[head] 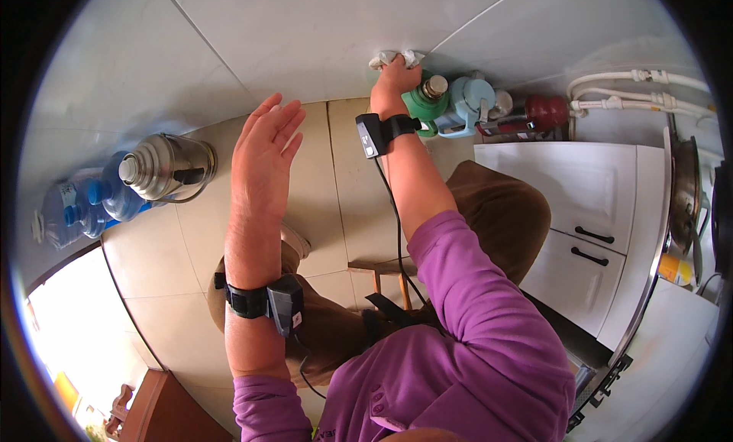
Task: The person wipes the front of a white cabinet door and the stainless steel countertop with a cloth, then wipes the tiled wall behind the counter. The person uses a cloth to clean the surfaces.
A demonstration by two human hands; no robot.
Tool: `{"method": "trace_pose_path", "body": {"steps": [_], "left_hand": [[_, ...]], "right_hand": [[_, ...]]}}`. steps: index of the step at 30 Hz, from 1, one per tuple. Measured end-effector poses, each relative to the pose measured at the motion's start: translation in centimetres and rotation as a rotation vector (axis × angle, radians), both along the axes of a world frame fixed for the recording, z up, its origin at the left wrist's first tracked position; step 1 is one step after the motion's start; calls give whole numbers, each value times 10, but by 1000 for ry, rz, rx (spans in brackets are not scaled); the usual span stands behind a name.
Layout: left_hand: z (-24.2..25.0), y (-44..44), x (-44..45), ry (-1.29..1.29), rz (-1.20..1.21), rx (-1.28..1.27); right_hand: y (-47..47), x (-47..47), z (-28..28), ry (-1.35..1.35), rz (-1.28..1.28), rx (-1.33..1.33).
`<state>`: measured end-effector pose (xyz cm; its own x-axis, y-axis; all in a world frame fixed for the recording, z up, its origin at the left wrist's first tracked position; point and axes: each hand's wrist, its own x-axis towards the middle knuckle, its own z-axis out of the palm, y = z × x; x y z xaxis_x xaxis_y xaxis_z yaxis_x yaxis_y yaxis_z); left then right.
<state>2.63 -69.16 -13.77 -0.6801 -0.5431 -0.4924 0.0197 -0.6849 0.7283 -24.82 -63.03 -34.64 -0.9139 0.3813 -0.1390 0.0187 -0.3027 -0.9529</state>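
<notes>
My right hand [399, 75] presses a crumpled white cloth or tissue [382, 59] against the pale tiled wall [320, 46], its fingers bent over it. Close beside that hand stands a green thermos [426, 101] with a metallic cap, and a light blue jug [468, 104] is to its right. My left hand [266, 138] is raised above the floor, palm up, fingers slightly apart, with nothing in it. Each of my arms wears a black strap with a small device and a cable.
A metal vacuum flask [169, 166] and several plastic bottles [120, 195] line the wall at left. A red-topped flask [544, 114], white pipes [641, 98] and a white cabinet [564, 184] are at right. A wooden stool [378, 270] shows below me.
</notes>
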Motion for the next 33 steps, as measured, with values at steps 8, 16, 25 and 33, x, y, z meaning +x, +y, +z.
{"method": "trace_pose_path", "body": {"steps": [8,16,25,33], "left_hand": [[-1,6,-7,-66,-25,-18],[-6,6,-8,-54,-39,-33],[-3,6,-1,-51,-33,-22],[-1,0,7,-45,-14,-33]], "right_hand": [[5,-1,6,-190,61,-111],[5,3,-1,-203,124,4],[-6,18,15,-9,134,-45],[-6,7,-18,-314,131,-191]]}}
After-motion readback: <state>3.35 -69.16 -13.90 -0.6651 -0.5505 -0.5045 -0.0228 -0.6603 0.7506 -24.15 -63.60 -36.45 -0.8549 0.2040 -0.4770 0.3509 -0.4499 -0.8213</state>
